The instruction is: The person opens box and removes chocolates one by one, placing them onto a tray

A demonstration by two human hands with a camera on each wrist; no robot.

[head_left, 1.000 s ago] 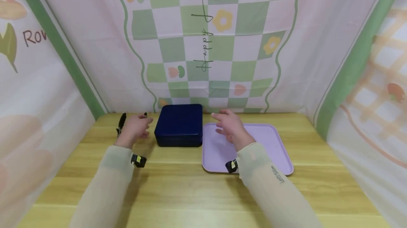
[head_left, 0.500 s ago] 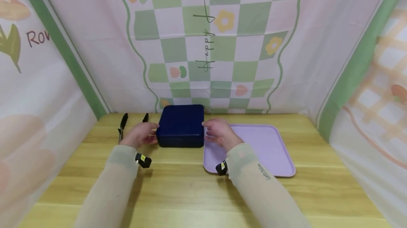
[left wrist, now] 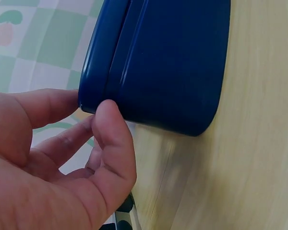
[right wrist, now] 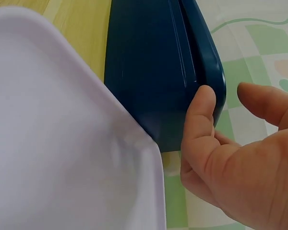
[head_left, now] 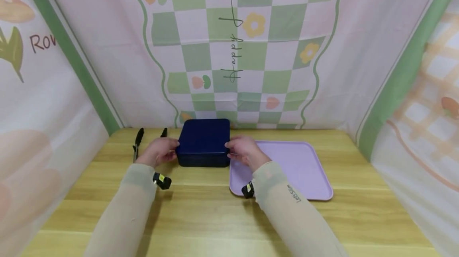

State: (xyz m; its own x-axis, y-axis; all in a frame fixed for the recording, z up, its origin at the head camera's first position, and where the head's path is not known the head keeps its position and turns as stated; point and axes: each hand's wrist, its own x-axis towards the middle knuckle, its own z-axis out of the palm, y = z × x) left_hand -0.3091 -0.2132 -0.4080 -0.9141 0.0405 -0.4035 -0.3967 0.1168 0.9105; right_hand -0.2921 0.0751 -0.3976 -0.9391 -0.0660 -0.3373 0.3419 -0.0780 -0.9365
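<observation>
A dark blue lidded box (head_left: 204,139) sits on the table between the two hands. My left hand (head_left: 159,151) is at its left side; in the left wrist view, the thumb meets the lid (left wrist: 92,81) and a curled finger touches the seam, pinching the edge. On the opposite side is my right hand (head_left: 247,151). The right wrist view shows one bent finger touching the seam below the lid, while the thumb stands a little apart from it. A pale purple tray (head_left: 297,169) lies under the right forearm, beside the box. The box's inside is hidden.
Black-and-metal tongs (head_left: 138,139) lie left of the box, partly behind the left hand. A patterned curtain (head_left: 251,61) rises behind the box, and cloth also hangs at both sides of the wooden table (head_left: 201,221).
Both hands have come in from apart to the box's two sides. The right hand moved left off the tray's middle to the box. The box stays in place.
</observation>
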